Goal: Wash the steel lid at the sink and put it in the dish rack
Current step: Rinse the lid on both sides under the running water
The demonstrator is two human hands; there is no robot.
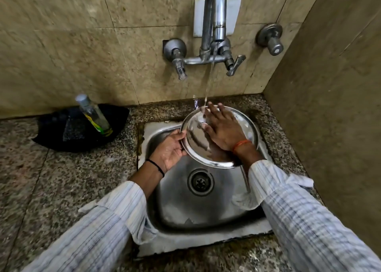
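Steel lid [198, 142] is sitting tilted over the far side of the sink [206, 210], under the running stream of water [209, 82] falling from the tap [214, 14].

Head view: the left hand [169, 150] is gripping the lid's near-left rim, its fingers [177, 135] curling round the edge with the thumb on the upper face. The right hand [223, 127] is lying flat on the lid's shiny face, its fingers [214, 109] straight and slightly spread, their tips reaching the far rim where the water is landing. An orange thread [242, 144] is circling the right wrist and a black thread [155, 166] the left; both forearms are wearing striped sleeves [299, 210]. Below the left fingers, in the basin floor, the drain [200, 182] is showing. Well to the left of those fingers, on the speckled stone worktop [61, 179], a black tray [82, 127] is holding a clear bottle [92, 113] leaning with its cap to the upper left, beside a dark scrub pad [74, 129]. Beyond the right fingertips, two tap handles [235, 65] are sticking out from the tiled wall [82, 45], with a separate valve knob [272, 39] further right.
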